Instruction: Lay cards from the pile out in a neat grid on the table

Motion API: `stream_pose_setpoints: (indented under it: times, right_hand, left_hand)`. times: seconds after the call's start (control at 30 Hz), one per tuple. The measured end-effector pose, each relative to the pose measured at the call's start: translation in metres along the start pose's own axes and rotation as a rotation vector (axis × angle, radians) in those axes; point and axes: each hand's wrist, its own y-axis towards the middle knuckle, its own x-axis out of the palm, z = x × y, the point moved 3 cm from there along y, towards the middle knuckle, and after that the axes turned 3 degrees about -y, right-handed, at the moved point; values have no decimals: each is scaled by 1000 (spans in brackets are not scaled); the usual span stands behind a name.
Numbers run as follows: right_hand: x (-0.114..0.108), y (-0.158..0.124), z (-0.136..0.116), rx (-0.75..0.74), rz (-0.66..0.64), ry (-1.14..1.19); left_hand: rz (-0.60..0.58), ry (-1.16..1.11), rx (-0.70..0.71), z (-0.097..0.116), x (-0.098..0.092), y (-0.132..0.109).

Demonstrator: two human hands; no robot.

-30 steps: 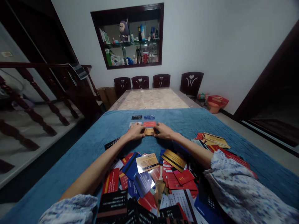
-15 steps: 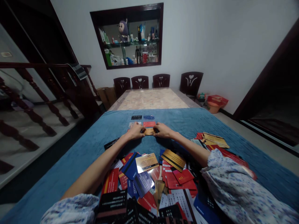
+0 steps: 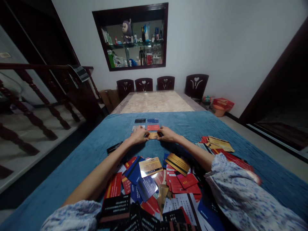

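Note:
Both my arms reach forward over a blue cloth [image 3: 96, 150]. My left hand [image 3: 139, 136] and my right hand [image 3: 167, 134] pinch the two ends of a gold card [image 3: 153, 136] that lies on the cloth between them. Just beyond it lie a red card [image 3: 153, 127] and a pale card [image 3: 137, 127], and further off a black card [image 3: 140, 121] and a blue card [image 3: 152, 120], set out in rows. Near me sprawls a big heap of mixed cards [image 3: 154, 189], red, blue, gold and black.
A smaller pile of gold and red cards [image 3: 220, 144] lies at the right. One black card [image 3: 114, 147] lies alone at the left. Beyond the cloth the marble tabletop [image 3: 156, 102] runs to several dark chairs [image 3: 166, 82]. A stair railing [image 3: 36, 96] stands left.

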Motion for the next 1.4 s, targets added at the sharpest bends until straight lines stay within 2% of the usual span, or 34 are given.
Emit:
stream_pose_setpoints:
  times: [0.37,0.93,1.4]
  right_hand:
    - [-2,-1,1,-19,0,2]
    - [4,-4,3,-22,22,-18]
    - [2,-11,2,-91,41,-12]
  left_hand:
    - [3,-10,-25,-2,4,2]
    - [80,-48,-107,0,13,-2]
    - [91,-15,-36,9,7,-11]
